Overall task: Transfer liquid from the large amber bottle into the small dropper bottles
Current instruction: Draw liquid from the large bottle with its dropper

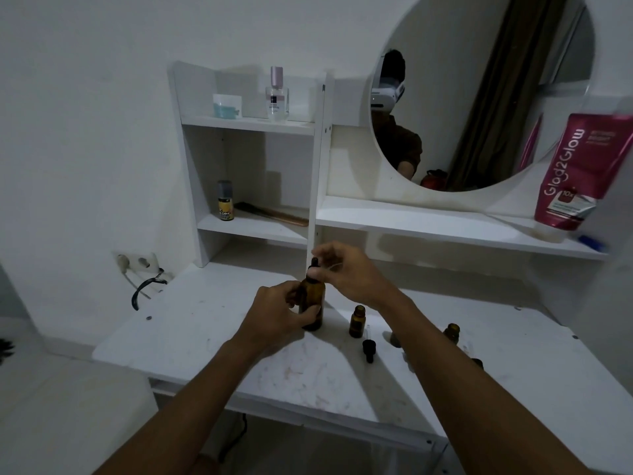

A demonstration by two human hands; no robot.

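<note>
The large amber bottle (pixel 313 299) stands upright on the white table (pixel 191 341). My left hand (pixel 277 313) is wrapped around its body. My right hand (pixel 346 270) pinches the black dropper cap (pixel 314 267) at the bottle's top. A small amber bottle (pixel 357 322) stands open just right of it, with a loose black dropper cap (pixel 369 350) lying in front. Another small open amber bottle (pixel 452 332) shows beyond my right forearm, which partly hides more small items.
A white shelf unit (pixel 253 125) behind the table holds a perfume bottle (pixel 276 96), a jar (pixel 226 106), a yellow can (pixel 225 201) and a comb (pixel 274 211). A round mirror (pixel 479 90) and a pink pouch (pixel 579 173) stand at right. A wall socket with cable (pixel 140 269) is at left.
</note>
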